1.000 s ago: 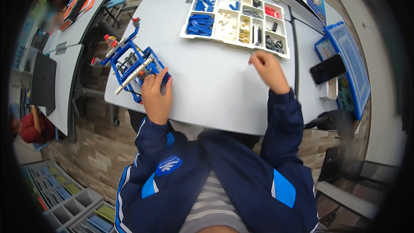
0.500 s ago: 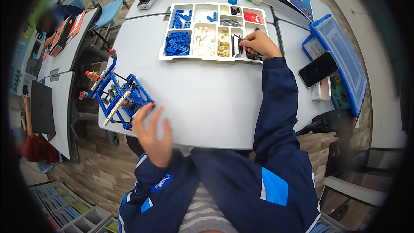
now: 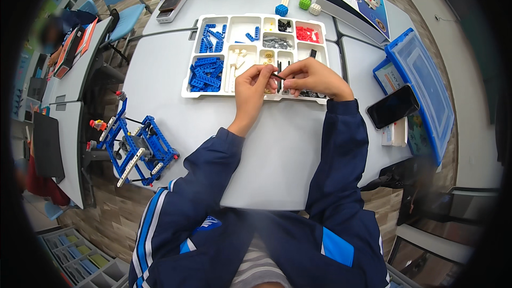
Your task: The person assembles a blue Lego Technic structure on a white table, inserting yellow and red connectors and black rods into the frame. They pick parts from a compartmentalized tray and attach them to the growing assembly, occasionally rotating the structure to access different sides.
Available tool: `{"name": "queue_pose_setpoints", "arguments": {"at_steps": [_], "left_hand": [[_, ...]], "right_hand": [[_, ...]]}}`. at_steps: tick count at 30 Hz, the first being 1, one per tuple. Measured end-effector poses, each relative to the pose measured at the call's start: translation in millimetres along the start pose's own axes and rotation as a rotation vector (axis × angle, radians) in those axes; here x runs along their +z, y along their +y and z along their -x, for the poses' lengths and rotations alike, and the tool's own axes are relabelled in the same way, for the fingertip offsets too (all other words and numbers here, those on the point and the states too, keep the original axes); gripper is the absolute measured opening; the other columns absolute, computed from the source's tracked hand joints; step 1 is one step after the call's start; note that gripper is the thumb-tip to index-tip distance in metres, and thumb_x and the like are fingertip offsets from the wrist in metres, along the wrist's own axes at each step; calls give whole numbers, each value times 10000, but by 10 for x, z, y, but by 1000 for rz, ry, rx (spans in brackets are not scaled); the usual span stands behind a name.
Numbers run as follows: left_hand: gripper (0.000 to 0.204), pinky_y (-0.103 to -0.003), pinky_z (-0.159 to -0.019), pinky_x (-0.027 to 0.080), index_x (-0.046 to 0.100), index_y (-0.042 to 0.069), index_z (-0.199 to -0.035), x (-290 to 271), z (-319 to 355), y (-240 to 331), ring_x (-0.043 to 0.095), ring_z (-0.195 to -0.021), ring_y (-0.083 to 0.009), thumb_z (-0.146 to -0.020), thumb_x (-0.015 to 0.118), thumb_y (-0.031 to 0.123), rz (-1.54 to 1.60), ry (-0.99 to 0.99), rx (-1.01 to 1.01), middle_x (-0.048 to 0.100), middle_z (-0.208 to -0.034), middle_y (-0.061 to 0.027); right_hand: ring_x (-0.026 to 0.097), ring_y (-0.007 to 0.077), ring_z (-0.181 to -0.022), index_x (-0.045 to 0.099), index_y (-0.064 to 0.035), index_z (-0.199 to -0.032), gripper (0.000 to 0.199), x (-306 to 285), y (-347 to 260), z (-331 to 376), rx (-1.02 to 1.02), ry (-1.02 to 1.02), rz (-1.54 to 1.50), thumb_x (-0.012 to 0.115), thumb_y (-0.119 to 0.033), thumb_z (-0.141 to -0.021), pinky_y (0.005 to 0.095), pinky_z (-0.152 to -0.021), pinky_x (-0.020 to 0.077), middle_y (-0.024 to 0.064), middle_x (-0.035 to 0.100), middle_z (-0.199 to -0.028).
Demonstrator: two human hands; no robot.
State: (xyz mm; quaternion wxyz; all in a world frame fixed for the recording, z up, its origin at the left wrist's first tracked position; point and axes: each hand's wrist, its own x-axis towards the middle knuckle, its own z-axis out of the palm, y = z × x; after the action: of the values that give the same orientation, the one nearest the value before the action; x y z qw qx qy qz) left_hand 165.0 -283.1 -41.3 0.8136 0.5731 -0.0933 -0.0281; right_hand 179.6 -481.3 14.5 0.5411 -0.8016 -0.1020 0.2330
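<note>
A thin black building-set axle (image 3: 278, 76) spans the gap between my hands, over the front part of the white sorting tray (image 3: 209, 95). My left hand (image 3: 252, 89) pinches one end of it. The other end is between the fingertips of my right hand (image 3: 316, 79). Beneath my fingers, the tray's compartments with black rods and dark parts are partly hidden. Blue beams (image 3: 207, 74) fill a left compartment. At the left of the table stands a model (image 3: 133, 146) of blue and white beams, apart from both hands.
Right of the tray lie a black phone (image 3: 393, 106) and a blue-lidded plastic box (image 3: 426, 101). A large box (image 3: 354, 2) stands at the back right. Small coloured balls, one blue (image 3: 281, 9), and a power bank (image 3: 173, 8) are behind the tray.
My left hand has left the area beside the blue model and come to the tray, meeting my right hand. Both now grip the axle. The whole view has shifted slightly.
</note>
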Motion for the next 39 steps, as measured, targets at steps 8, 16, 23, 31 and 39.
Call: {"name": "queue_pose_setpoints", "arguments": {"at_steps": [8, 16, 23, 31, 39], "left_hand": [[343, -201, -521, 390, 589, -2, -828, 36, 115, -41, 509, -572, -46, -1052, 579, 258, -82, 69, 78, 551, -734, -13], [476, -227, -556, 385, 449, 78, -749, -20, 123, -58, 475, -582, -83, -1117, 336, 359, -169, 38, 230, 465, -664, -5], [432, -238, -553, 408, 437, 74, -810, -21, 128, -30, 508, -591, -96, -1116, 336, 362, -85, 31, 195, 477, -709, -16], [239, -200, -440, 351, 441, 62, -1003, 12, 140, -5, 492, -485, -59, -1088, 479, 283, 85, 46, 62, 588, -693, -39], [177, -180, -437, 312, 460, 60, -1048, -22, 142, -46, 420, -488, -27, -1087, 487, 230, 80, 54, 26, 571, -695, -23]], "right_hand": [[676, 130, -751, 728, 20, -1041, 273, -164, 238, -21, -1, 360, 24, 752, -107, -800, 268, -712, 537, 88, 722, -850], [634, 239, -843, 732, -48, -998, 216, 89, 135, -103, -62, 545, 368, 742, -109, -791, 335, -768, 533, 104, 643, -948], [583, 309, -886, 691, -53, -961, 165, 237, 109, -55, -46, 469, 610, 694, -117, -809, 399, -790, 507, 125, 515, -958], [546, 233, -768, 692, -21, -967, 178, 186, 93, -37, -8, 465, 557, 693, -90, -803, 344, -720, 486, 110, 518, -899], [616, 375, -945, 698, -6, -995, 232, 378, 33, -94, 77, 511, 661, 620, -36, -779, 451, -848, 515, 168, 564, -1006]]}}
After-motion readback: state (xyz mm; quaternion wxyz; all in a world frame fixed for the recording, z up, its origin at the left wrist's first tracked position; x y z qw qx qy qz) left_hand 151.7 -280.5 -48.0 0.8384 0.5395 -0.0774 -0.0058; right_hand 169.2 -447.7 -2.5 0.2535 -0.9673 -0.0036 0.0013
